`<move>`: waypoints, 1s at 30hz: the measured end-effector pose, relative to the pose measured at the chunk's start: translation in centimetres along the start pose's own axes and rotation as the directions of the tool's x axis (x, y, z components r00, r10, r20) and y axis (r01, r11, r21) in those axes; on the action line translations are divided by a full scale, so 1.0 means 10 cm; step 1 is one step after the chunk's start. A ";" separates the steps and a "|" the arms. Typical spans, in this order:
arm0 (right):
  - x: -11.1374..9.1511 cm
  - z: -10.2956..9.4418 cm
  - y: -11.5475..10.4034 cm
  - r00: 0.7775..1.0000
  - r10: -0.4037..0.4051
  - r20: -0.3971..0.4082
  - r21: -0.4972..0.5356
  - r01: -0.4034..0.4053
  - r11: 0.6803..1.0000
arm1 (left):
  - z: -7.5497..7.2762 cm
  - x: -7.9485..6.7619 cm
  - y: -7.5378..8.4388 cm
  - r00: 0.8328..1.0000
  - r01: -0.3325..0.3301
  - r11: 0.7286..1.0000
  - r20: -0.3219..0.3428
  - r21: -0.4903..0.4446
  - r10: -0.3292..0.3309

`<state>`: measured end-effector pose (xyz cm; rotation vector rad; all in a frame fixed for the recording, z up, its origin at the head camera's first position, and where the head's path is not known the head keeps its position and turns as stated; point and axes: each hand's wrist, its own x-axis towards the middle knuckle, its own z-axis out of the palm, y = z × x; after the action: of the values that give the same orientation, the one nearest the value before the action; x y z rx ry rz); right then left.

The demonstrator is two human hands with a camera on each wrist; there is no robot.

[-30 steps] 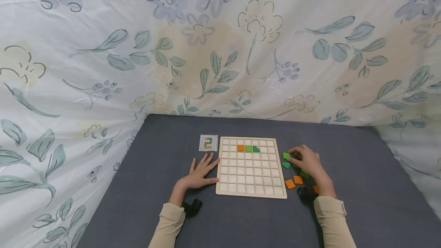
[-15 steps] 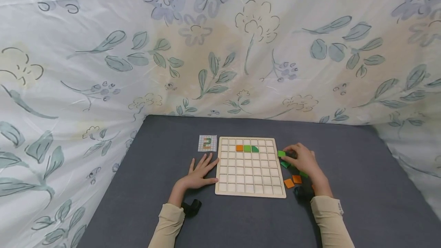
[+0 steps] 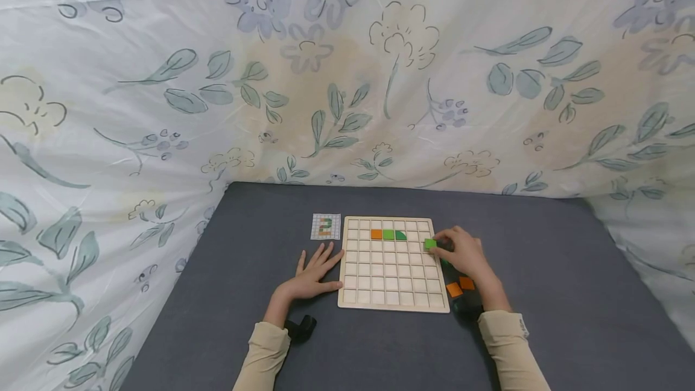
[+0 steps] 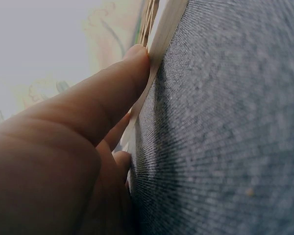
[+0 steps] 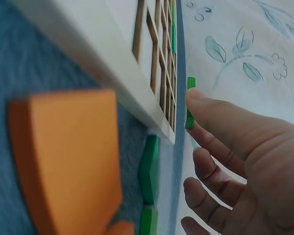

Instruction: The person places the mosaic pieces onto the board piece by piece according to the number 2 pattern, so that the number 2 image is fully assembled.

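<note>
Plainly, the left of the hands (image 3: pixel 311 279) lies with its fingers spread and fairly straight, thumb and forefinger touching the near-left edge of a pale, smooth wooden board (image 3: pixel 391 285) with raised ribs forming square cells; it grips nothing. The right hand (image 3: pixel 464 250) pinches a flat, bright green square tile (image 3: pixel 430 244) between thumb and forefinger, its remaining fingers loosely bent. That tile is raised above the board's right border.

In the board's 2nd row from the far edge, 3 tiles sit side by side: an orange square (image 3: pixel 376 234), a light green square (image 3: pixel 388 234) and a darker green piece with a cut-away corner (image 3: pixel 400 235). Right of the board lie 2 thick orange tiles (image 3: pixel 460 286) and, near them, a dark green angular piece (image 5: pixel 148 171). A small white gridded paper card (image 3: pixel 325 227) rests left of the board. Grey, finely ribbed cloth covers the counter (image 3: pixel 260 222); behind hangs creased floral fabric (image 3: pixel 347 155).
</note>
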<state>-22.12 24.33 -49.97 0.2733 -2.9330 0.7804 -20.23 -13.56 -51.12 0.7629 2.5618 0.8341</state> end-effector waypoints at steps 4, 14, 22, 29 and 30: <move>0.01 0.04 -0.05 1.000 -0.022 0.004 -0.009 0.022 1.000 | 0.00 0.00 0.00 1.000 0.006 1.000 0.001 0.004 -0.006; 0.02 0.09 -0.14 0.999 -0.049 -0.011 0.022 0.049 0.999 | 0.01 0.01 -0.01 1.000 0.000 1.000 0.005 0.001 0.000; 0.05 0.13 -0.24 0.998 -0.056 0.008 0.061 0.056 0.997 | 0.01 0.01 -0.01 1.000 -0.016 1.000 0.008 -0.005 0.016; 0.08 0.17 -0.34 0.998 -0.051 0.025 0.080 0.048 0.996 | 0.03 0.02 -0.03 1.000 -0.002 1.000 0.005 0.016 0.002; 0.09 0.17 -0.36 0.998 -0.052 0.029 0.081 0.049 0.995 | 0.03 0.02 -0.04 1.000 -0.003 1.000 0.001 0.016 0.003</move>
<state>-22.34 20.29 -49.62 0.3679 -2.9144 0.8964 -20.38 -13.58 -51.58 0.7713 2.5697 0.8150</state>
